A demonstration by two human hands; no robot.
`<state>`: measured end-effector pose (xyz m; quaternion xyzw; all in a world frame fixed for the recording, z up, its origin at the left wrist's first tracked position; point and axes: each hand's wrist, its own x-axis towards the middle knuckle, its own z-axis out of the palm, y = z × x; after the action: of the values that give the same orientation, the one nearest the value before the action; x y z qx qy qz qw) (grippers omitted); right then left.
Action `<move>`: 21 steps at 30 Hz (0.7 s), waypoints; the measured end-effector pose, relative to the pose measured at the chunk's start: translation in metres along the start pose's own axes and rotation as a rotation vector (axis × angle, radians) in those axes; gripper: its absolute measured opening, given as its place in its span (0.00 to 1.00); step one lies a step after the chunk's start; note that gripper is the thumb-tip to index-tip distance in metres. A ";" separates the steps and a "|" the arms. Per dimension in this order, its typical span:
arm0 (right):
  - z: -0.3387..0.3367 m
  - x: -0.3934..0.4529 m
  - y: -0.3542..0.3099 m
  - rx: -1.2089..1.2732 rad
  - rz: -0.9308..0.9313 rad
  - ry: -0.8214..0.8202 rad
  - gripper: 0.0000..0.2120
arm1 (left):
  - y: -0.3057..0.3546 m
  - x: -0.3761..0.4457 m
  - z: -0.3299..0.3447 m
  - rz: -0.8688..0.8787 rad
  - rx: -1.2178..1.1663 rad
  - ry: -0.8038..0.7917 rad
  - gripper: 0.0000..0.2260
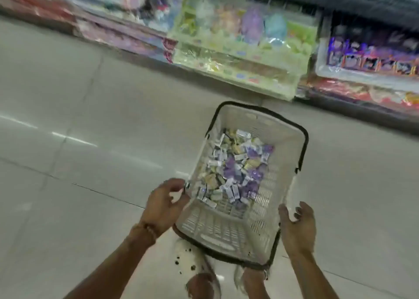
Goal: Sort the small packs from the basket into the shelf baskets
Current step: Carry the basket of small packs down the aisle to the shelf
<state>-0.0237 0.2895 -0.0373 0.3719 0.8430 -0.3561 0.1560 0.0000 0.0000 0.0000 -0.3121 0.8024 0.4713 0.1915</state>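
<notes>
Early stage, by the look of it — the white basket (pixel 240 228), over the floor (pixel 68 162), holds a heap of small packs (pixel 235 169); left hand (pixel 164 204) pinches its rim, right hand (pixel 298 228) spread beside it — shelf (pixel 238 56) blurred beyond.

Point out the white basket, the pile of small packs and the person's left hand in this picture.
white basket (pixel 229 233): head view, bare slatted near wall.
small packs (pixel 235 169): head view, middle of the pile.
left hand (pixel 164 204): head view, back of the hand.
</notes>
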 end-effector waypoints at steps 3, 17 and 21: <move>0.032 0.041 0.023 0.111 0.020 0.049 0.27 | -0.021 0.055 0.038 0.027 0.031 0.048 0.19; 0.053 0.088 0.019 0.096 -0.230 -0.009 0.10 | -0.047 0.100 0.072 -0.022 -0.027 0.132 0.14; 0.033 0.065 -0.026 0.008 -0.309 -0.126 0.11 | -0.042 0.051 0.040 -0.118 -0.171 0.232 0.11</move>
<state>-0.0866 0.2873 -0.0819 0.2154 0.8772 -0.4018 0.1505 -0.0083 0.0036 -0.0767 -0.4265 0.7563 0.4865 0.0974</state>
